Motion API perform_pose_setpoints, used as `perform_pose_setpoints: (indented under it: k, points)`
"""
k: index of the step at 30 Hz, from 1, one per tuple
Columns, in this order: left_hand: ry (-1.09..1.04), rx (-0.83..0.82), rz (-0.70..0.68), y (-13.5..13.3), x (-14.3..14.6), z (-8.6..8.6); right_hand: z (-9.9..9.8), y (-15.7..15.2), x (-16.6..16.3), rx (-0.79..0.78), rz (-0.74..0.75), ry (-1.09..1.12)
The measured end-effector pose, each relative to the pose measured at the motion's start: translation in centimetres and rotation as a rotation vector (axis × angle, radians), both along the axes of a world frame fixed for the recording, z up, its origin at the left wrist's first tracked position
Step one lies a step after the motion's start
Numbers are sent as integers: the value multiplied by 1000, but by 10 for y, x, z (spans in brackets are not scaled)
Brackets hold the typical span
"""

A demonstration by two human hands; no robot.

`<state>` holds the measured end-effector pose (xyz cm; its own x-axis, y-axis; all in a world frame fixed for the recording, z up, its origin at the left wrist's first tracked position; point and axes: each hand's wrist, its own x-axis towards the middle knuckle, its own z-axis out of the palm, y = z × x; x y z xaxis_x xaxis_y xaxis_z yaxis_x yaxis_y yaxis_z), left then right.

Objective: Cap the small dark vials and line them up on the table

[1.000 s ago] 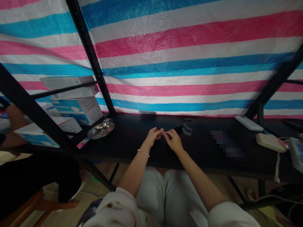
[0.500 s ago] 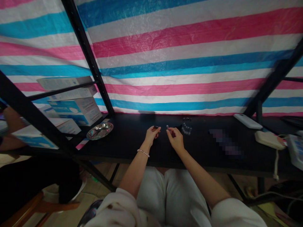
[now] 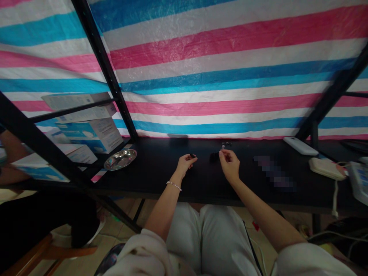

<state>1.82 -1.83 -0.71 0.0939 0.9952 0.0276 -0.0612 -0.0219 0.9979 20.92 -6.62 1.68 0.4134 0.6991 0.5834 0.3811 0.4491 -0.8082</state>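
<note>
My left hand (image 3: pixel 184 165), with a beaded bracelet at the wrist, pinches a small black piece (image 3: pixel 192 155) above the black table. To its right, my right hand (image 3: pixel 230 164) has its fingers closed, with a small clear tube (image 3: pixel 223 147) showing at the fingertips. Just left of that hand lies a cluster of small black pieces (image 3: pixel 214 157). Behind the fingertips are several tiny clear pieces (image 3: pixel 228 144). The right hand covers the spot where clear tubes lay in a row.
A shiny metal dish (image 3: pixel 120 159) stands at the left by the shelf post. Beyond it are stacked boxes (image 3: pixel 97 134) and part of another person (image 3: pixel 11 161). On the right lie a white oblong device (image 3: pixel 300 146), a power strip (image 3: pixel 326 169) and a blurred patch (image 3: pixel 273 172).
My right hand has moved right and slightly away from me with the clear tube, from beside the left hand to the loose tubes. The left hand has hardly moved.
</note>
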Motion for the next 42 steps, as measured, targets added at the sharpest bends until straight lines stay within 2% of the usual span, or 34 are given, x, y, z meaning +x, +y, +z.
perform_pose_setpoints:
  k: [4,8,13,18,25,29,34,38,42]
  points:
    - [-6,0,0,0,0,-1,-1,4,32,33,-108,14]
    - [-10,-1,-1,1,0,-1,-11,10,60,37,-240,25]
    - [3,-10,-11,0,0,0,-28,11,78,-72,-259,-35]
    - [19,-10,-18,-4,1,1,-38,15,86,-218,-263,-121]
    - [90,21,-2,-4,9,2,-38,15,87,-338,-233,-214]
    - [225,81,-73,1,18,3,-40,14,86,-399,-245,-303]
    - [417,178,-126,12,35,10,-44,15,86,-403,-279,-414]
    - [560,221,-95,20,50,13,-46,15,87,-430,-279,-465]
    - [658,179,-43,25,59,10,-46,16,88,-459,-256,-470]
